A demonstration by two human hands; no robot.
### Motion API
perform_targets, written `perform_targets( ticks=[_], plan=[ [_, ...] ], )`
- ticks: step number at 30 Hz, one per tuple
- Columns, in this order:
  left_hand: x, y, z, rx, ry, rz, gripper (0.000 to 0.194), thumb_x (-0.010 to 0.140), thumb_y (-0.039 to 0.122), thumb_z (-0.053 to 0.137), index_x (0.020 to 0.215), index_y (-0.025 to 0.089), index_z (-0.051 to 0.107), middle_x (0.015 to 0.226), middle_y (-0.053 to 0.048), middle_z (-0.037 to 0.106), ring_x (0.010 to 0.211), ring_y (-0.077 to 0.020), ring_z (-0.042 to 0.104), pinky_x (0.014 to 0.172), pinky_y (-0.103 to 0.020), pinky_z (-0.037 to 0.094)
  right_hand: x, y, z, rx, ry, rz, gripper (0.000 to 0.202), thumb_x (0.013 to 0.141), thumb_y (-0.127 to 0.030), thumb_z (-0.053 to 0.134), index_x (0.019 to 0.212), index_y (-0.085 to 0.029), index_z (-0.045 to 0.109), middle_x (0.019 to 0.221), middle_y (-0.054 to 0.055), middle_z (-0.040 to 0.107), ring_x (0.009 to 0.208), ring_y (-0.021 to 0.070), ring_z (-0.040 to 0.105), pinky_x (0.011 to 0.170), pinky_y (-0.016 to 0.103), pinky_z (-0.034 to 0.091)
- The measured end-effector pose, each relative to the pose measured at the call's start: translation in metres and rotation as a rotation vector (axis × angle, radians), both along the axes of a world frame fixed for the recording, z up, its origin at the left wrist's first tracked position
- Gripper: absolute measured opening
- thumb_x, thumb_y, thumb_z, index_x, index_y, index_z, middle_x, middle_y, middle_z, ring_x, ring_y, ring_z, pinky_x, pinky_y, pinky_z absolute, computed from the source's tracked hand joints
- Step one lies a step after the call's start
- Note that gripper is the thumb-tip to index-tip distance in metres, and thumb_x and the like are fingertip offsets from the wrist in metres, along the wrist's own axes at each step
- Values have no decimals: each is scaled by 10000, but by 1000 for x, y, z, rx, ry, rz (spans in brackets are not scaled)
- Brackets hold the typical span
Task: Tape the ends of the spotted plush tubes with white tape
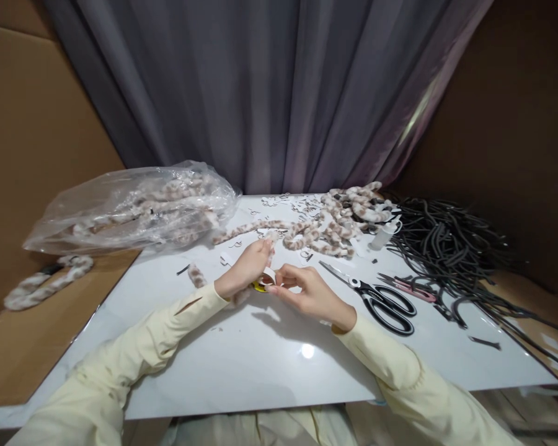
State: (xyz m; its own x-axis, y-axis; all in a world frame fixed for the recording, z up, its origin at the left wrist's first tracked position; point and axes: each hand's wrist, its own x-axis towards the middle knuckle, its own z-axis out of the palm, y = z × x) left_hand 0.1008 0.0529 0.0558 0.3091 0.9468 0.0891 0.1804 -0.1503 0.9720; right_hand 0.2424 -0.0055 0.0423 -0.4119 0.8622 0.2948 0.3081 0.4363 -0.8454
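Note:
Both my hands meet over the middle of the white table (242, 371). My right hand (311, 291) is closed, its thumb and fingers pinching the rim of a small roll of tape (261, 284) with a yellow inside. Right against that roll is my left hand (248, 269), its fingers pressed together and pointing away from me. What its fingertips hold, if anything, is too small to make out. Under my left wrist lies a brown-and-white plush strip (196, 275), partly hidden. Another long plush strip (255, 228) stretches across the table beyond my fingers.
Plush strips (348, 220) pile up at the back, beside a small bottle (384, 235). Large scissors (381, 303) and pink-handled snips (409, 288) lie right of a heap of black cords (446, 241). A plastic bag (139, 207) stands left, near a plush loop (46, 285).

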Motion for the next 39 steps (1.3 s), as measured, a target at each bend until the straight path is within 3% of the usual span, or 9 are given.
perform_targets(
  ticks=[7,13,18,26,32,39],
  plan=[
    [0,0,-2,135,244,38,290,922,299,321,672,183,413,600,29,450,544,-122,424,563,-250,345,5,5,1,-44,-156,38,378,898,-430,433,713,-138,584,644,28,627,572,119,559,561,214,412],
    [0,0,-3,187,327,34,289,930,292,271,684,194,388,613,21,449,575,-135,444,597,-265,351,8,7,-3,-164,-79,82,397,902,-464,411,807,-135,612,772,78,682,756,197,659,715,290,487],
    [0,-1,-1,201,364,35,298,930,285,264,667,200,375,573,26,444,579,-141,463,603,-266,361,9,9,-6,-118,-98,96,423,906,-473,391,811,-132,624,787,84,679,763,201,644,746,311,487],
    [2,-1,-2,194,382,55,307,929,295,261,660,202,377,560,25,444,570,-145,470,594,-267,370,8,8,-5,-32,-157,78,385,920,-405,383,766,-131,605,743,78,668,690,173,615,655,258,456],
    [1,-1,-5,211,369,54,301,926,293,259,659,208,368,551,26,440,570,-147,470,594,-266,369,8,9,-6,-89,-138,85,337,907,-369,418,767,-130,610,755,77,667,707,182,614,679,273,464],
    [1,1,-5,215,362,57,291,928,293,250,686,202,383,573,20,444,580,-150,471,592,-268,369,9,10,-8,-160,-43,112,389,895,-455,420,755,-142,605,763,61,653,765,186,617,761,300,485]
  ],
)
